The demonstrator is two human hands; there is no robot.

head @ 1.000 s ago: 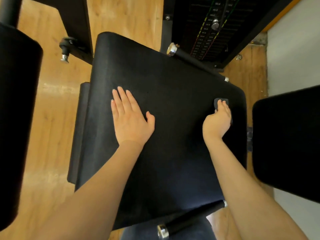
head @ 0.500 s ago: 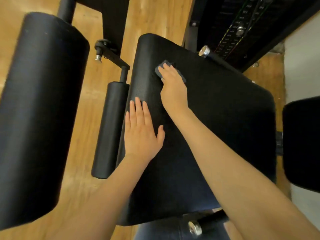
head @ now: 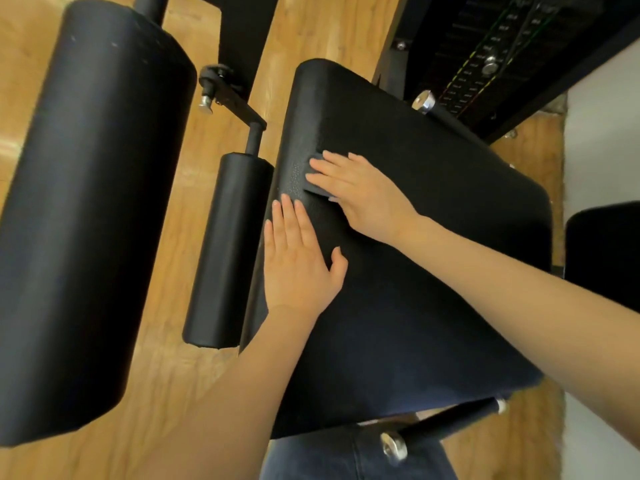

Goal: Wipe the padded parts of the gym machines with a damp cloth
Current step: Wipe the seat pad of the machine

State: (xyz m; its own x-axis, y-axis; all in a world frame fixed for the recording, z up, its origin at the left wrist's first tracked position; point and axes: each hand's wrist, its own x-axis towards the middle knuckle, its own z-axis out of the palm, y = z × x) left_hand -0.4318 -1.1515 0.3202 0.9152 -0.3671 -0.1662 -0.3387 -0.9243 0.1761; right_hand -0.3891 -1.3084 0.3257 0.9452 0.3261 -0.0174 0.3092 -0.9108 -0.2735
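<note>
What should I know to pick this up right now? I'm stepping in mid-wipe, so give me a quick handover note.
Right hand: fingers straight, pressing the dark cloth flat onto the seat pad near its left edge.
Left hand: open, flat on the same pad just behind the cloth, bracing.
Done: cannot be told from the pad's surface; wiping is under way there.
Left: the small roller pad, the large roller pad and the pad at the right edge.

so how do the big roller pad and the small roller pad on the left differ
The big roller pad is far thicker and longer than the small roller pad. The big one stands apart from the seat pad; the small one lies close beside its left edge. Both are black padded cylinders on black metal stems.
</note>
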